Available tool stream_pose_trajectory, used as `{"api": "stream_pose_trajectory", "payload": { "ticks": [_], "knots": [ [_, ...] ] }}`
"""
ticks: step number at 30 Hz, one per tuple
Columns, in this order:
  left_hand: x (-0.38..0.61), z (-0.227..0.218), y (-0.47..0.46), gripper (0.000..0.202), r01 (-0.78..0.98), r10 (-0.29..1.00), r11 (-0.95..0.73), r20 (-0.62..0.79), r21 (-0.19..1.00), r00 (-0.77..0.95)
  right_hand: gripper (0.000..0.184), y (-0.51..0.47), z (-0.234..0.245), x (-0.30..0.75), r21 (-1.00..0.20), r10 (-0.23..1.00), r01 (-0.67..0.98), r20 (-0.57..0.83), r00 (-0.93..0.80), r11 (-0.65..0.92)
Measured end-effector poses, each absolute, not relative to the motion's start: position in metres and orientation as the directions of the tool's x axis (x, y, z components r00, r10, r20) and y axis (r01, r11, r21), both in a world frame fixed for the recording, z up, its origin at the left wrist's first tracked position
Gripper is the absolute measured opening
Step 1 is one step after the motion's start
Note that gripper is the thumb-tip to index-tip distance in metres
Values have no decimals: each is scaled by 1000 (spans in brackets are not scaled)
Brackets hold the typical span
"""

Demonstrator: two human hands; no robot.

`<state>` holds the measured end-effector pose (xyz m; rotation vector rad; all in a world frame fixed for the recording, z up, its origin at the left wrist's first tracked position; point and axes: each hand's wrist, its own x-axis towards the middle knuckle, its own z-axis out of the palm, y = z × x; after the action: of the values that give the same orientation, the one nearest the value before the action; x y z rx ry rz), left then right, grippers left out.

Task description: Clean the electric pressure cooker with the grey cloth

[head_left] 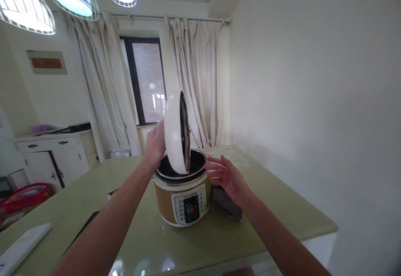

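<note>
A gold and white electric pressure cooker point(164, 198) stands on the green tabletop, its control panel facing me. Its white lid point(174, 134) is raised on edge over the dark pot opening, the inner side turned to the right. My left hand point(156, 143) grips the lid from its left side; the fingertips are hidden behind it. At the cooker's right rim is my right hand point(227, 178), fingers spread and holding nothing; whether the fingertips touch the rim I cannot tell. Below that hand a grey cloth point(226, 203) lies against the cooker.
The glossy green table point(263, 209) runs to a wall on the right. A white board-like item point(23, 249) and a dark flat item point(83, 230) lie at the left. Beyond the table are a white cabinet point(73, 146) and a red basin point(29, 198).
</note>
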<state>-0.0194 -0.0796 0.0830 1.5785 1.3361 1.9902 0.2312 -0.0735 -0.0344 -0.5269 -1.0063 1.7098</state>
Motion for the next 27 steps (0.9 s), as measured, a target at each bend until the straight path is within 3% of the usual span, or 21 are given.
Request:
{"api": "stream_pose_trajectory", "payload": {
  "ticks": [3, 5, 8, 11, 14, 18, 27],
  "knots": [
    [-31, 115, -88, 61, 753, 615, -394, 760, 527, -210, 30, -62, -48, 245, -805, 979, -593, 100, -175, -24],
    [-32, 128, -91, 63, 911, 627, -292, 778, 292, -49, 25, -56, -58, 248, -806, 994, -591, 75, -85, 10],
    [-31, 133, -86, 68, 977, 703, -215, 695, 5, 151, 27, -49, -74, 248, -827, 996, -558, 85, -10, 65],
    [-39, 126, -73, 68, 956, 758, -251, 583, -152, 292, 34, -44, -92, 248, -847, 991, -514, 117, 68, 135],
    [-54, 118, -55, 66, 891, 759, -409, 467, -200, 453, 35, -38, -111, 250, -863, 990, -487, 90, 108, 131],
    [-69, 111, -36, 66, 766, 690, -622, 350, -162, 634, 32, -32, -135, 254, -872, 988, -479, 30, 149, 99],
    [-76, 96, -23, 62, 749, 667, -650, 378, -126, 642, 28, -34, -165, 254, -884, 984, -455, 30, 178, 109]
  ]
}}
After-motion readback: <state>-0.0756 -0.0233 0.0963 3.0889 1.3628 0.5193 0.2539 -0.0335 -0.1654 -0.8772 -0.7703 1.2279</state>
